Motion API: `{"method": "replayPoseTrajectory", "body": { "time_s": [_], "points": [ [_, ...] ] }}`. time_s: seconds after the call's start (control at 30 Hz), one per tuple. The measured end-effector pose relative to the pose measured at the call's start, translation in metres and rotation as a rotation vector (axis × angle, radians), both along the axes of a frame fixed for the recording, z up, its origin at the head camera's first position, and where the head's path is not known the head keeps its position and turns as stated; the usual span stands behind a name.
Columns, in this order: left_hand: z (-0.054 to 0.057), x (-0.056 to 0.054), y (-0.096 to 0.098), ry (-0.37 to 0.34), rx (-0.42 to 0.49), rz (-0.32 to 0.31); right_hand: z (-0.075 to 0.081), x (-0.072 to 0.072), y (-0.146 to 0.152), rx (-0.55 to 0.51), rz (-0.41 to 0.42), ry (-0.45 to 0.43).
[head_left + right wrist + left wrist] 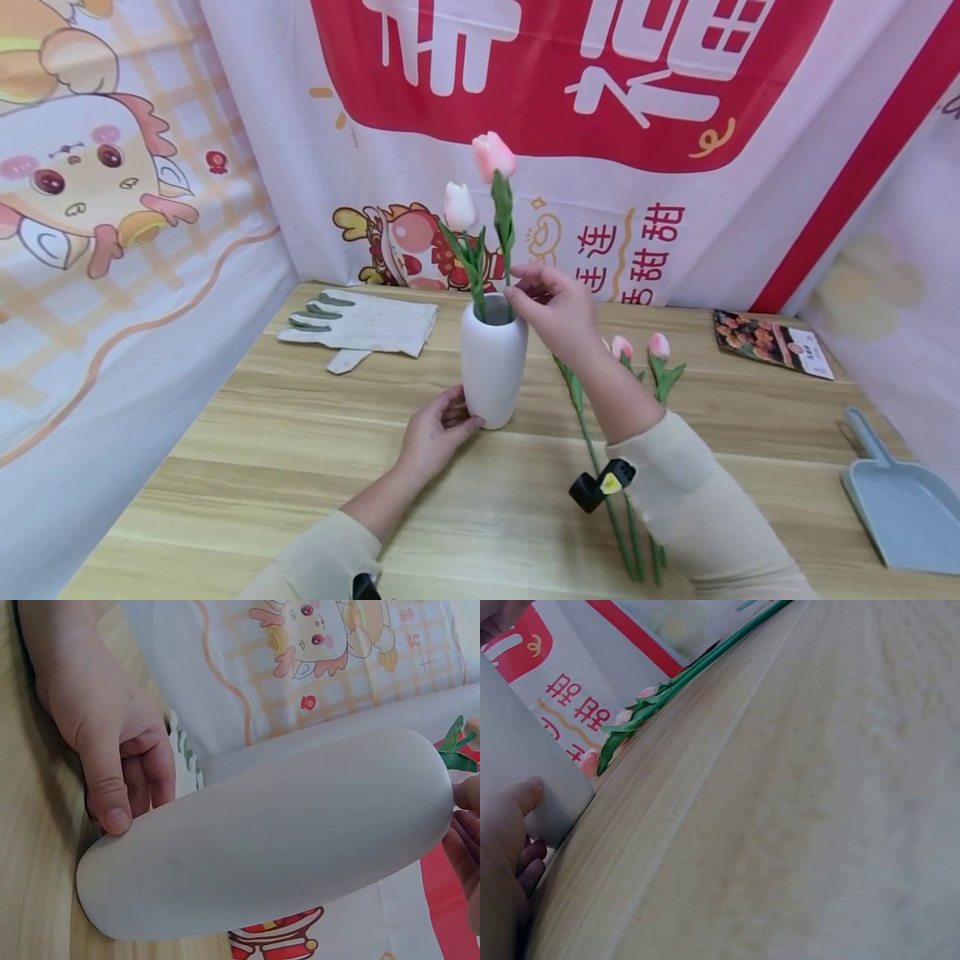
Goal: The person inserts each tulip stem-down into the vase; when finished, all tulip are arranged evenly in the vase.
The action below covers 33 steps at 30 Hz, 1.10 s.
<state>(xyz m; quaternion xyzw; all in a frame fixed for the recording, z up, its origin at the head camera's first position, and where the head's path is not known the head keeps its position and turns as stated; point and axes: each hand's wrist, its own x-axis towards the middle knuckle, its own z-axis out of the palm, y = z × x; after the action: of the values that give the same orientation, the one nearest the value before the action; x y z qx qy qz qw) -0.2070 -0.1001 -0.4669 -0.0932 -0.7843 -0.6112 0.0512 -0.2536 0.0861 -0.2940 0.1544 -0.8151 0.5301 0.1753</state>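
On the counter (pixel 285 467), your left grip (pixel 435 435) holds the probably breakable vase (pixel 492 371) low, your right grip (pixel 558 315) pinching the likely lightweight pink tulip (pixel 502 204) sensibly by its stem (pixel 507 271).

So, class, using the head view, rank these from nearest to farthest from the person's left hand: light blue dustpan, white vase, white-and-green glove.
1. White vase: touching the left hand, which holds its base.
2. White-and-green glove: beyond the hand, toward the left.
3. Light blue dustpan: across the table, at far right.
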Motion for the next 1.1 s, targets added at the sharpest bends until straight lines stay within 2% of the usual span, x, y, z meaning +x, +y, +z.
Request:
{"method": "replayPoseTrajectory", "body": {
  "time_s": [0.3,0.53,0.7,0.9,1.1],
  "points": [
    [-0.001,0.000,0.001,-0.002,-0.008,-0.003,0.000,0.001,0.002,-0.004,-0.009,-0.023],
    [-0.001,0.000,0.002,-0.002,-0.012,-0.005,0.001,0.006,0.010,-0.125,-0.006,-0.096],
    [0.000,0.001,0.002,-0.019,-0.010,0.005,-0.002,0.011,0.028,-0.166,-0.045,-0.100],
    [0.000,0.001,0.002,-0.014,-0.010,0.005,-0.017,0.018,0.067,-0.145,-0.111,-0.119],
    [-0.001,0.000,0.001,-0.011,-0.021,0.014,-0.045,0.029,0.109,-0.113,-0.210,-0.191]
  ]
}}
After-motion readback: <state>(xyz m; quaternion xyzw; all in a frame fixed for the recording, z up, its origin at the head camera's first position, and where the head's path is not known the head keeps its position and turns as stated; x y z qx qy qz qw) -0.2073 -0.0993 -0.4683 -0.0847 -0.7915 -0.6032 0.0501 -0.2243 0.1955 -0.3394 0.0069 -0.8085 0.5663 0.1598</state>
